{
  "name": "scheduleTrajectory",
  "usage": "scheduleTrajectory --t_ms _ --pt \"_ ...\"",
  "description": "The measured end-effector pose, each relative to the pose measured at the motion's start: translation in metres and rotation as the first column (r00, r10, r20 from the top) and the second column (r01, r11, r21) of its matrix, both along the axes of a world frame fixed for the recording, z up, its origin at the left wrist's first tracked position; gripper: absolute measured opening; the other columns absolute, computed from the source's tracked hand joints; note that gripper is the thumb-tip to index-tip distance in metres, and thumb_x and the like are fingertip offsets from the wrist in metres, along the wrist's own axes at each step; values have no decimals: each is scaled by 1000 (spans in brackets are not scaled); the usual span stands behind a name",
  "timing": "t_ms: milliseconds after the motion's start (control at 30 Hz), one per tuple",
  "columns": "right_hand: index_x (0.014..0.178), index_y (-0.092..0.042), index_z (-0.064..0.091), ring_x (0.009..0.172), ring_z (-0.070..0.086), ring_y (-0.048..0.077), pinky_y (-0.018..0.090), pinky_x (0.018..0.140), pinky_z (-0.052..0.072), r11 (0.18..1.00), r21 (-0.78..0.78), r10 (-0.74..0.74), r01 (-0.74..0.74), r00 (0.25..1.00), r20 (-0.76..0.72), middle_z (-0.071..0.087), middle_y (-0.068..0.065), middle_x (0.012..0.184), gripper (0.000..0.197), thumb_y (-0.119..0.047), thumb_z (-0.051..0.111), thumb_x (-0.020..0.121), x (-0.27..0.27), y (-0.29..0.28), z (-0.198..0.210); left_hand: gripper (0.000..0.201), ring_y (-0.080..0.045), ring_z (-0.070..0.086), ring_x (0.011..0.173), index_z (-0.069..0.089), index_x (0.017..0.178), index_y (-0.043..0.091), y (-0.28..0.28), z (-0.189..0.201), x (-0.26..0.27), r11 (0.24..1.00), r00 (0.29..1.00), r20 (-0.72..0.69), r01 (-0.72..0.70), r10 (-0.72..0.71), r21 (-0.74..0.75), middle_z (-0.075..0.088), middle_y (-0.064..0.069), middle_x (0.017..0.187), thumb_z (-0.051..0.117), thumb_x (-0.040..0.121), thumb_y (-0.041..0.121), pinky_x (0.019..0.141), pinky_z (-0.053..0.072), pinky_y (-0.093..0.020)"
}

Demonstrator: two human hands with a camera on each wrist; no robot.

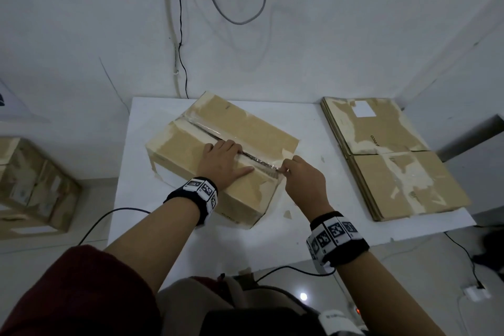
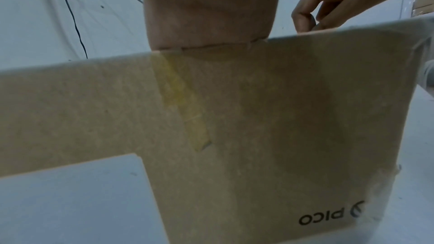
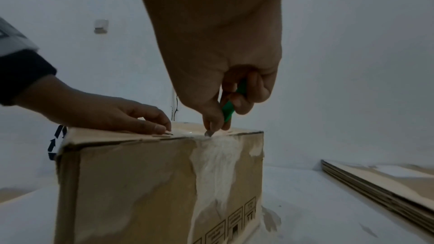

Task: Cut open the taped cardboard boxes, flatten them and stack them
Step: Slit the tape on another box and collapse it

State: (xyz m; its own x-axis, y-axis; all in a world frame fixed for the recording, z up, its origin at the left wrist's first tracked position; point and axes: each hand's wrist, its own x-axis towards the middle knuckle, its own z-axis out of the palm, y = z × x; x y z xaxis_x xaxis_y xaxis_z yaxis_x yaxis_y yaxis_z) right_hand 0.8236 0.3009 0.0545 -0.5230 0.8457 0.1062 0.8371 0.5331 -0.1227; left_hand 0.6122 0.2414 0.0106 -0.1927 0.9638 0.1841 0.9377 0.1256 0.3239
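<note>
Right hand [image 1: 302, 177] grips a green cutter [image 3: 231, 103] at the box [image 1: 188, 144] seam; left hand [image 1: 222, 162] presses flat on top

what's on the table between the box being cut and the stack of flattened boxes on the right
In the head view, only white tabletop lies between the box and the flattened stack, with small scraps of torn tape or paper near the box's corner.

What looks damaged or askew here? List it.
The box sits skewed on the white table, its surface scarred with pale torn patches. A torn scrap lies beside it. The flattened stack shows similar scarring. Nothing is spilled.
</note>
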Motion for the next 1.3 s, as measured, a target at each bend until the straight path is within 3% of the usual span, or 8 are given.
scheduleTrajectory --t_ms 200,367,700,867,967,1100,1200,1300 --pt "89 -19 68 60 56 25 22 42 17 1000 14 -11 12 1000 -16 55 -3 83 20 -1 58 87 -2 -6 -2 66 -18 46 103 52 96 24 2 2 3 1000 1000 -14 14 -13 9 50 7 102 33 69 82 85 28 -38" --pt "91 -18 68 64 57 27 23 43 19 999 3 -34 34 997 -73 54 -2 86 19 -3 55 88 -3 -6 -4 62 -21 48 94 44 86 22 -1 4 10 997 1000 20 -5 3 78 50 4 91 38 68 82 81 30 -37" --pt "91 -19 68 68 56 26 26 46 23 998 -53 -49 41 988 -147 55 -1 89 18 -7 54 91 -6 -1 -10 74 -19 42 96 63 88 26 -3 16 17 1000 1000 -26 -1 2 22 42 3 93 39 63 91 81 27 -37" --pt "88 -21 68 73 56 20 31 53 37 991 -137 -30 3 980 -195 50 -8 82 13 -12 59 92 -2 8 -8 90 -20 35 104 57 111 32 2 24 49 984 998 36 64 -58 -169 43 3 107 50 47 95 90 25 -39" --pt "87 -27 67 83 59 15 33 65 48 978 -205 5 -43 983 -182 61 -8 89 15 -14 60 91 3 17 0 92 -22 32 107 55 116 33 5 20 58 976 992 122 61 -36 -207 37 1 107 61 44 90 92 23 -39" --pt "82 -30 63 78 54 8 26 59 44 997 -73 -6 -14 964 -266 61 -11 88 14 -18 63 90 19 23 12 96 -18 33 111 54 115 37 3 13 55 984 989 126 92 -73 -152 42 8 114 42 40 95 91 22 -37" --pt "77 -40 61 82 57 7 26 62 46 980 -195 -23 -42 947 -320 64 -13 88 22 -22 67 89 20 21 8 94 -18 35 111 54 113 38 2 14 56 986 990 109 99 -84 -132 46 11 115 38 41 95 88 22 -37" --pt "81 -35 67 85 59 8 28 67 49 969 -245 -54 -32 940 -336 66 -14 90 14 -22 68 88 15 18 -4 93 -18 37 111 56 112 37 0 15 55 987 990 101 111 -100 -112 48 12 116 37 42 95 88 23 -38"
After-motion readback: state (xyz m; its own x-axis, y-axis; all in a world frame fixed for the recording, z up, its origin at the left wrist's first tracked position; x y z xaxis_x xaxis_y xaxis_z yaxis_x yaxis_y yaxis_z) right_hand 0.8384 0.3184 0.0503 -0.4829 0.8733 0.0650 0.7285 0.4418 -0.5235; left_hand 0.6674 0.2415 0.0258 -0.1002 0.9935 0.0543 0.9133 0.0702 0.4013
